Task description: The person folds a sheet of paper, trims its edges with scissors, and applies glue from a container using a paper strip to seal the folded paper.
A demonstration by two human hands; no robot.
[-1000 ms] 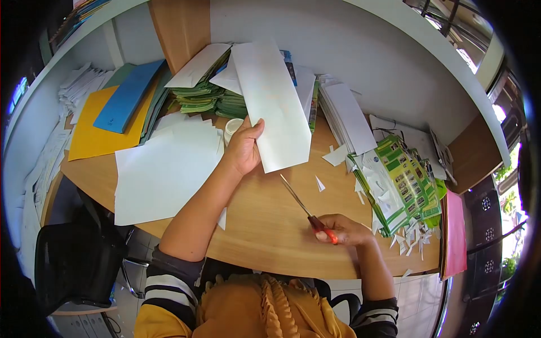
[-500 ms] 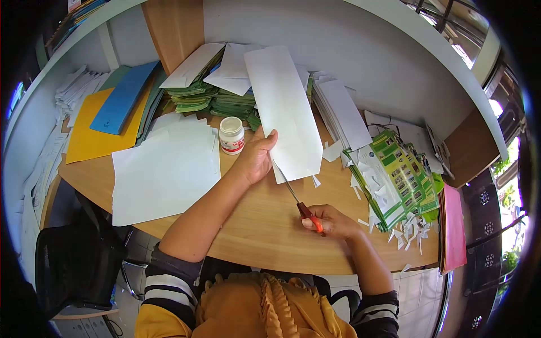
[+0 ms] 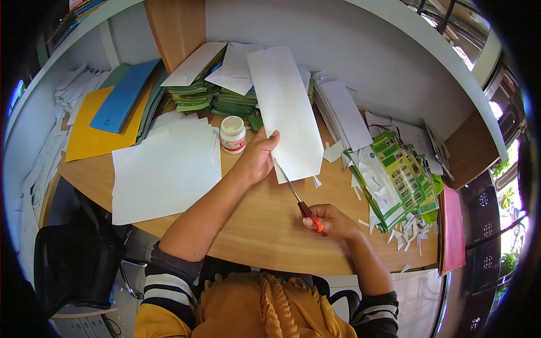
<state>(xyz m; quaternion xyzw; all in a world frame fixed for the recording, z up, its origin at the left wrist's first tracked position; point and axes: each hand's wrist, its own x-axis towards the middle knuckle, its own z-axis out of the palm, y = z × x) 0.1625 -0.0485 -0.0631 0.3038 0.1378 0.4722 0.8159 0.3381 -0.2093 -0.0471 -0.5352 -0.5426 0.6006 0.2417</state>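
Wood tabletop (image 3: 265,236), clocked from its middle. I see white sheets (image 3: 163,177) at 9, yellow folder (image 3: 81,135) at 10, open white jar (image 3: 233,142) at 11, green stacks (image 3: 194,98) beyond it. White paper stack (image 3: 345,115) at 1, green printed sheets (image 3: 397,174) at 3, paper scraps (image 3: 411,234) at 4.

Looks like an office, judging by a curved wood-topped desk (image 3: 265,236) boxed in by pale partition walls (image 3: 338,56). Holds loose white sheets (image 3: 166,174), 1 blue folder (image 3: 125,97), 1 yellow folder (image 3: 84,132) and stacked green papers (image 3: 194,98), and has 1 black chair (image 3: 73,265) near the desk on a tiled floor (image 3: 414,296).
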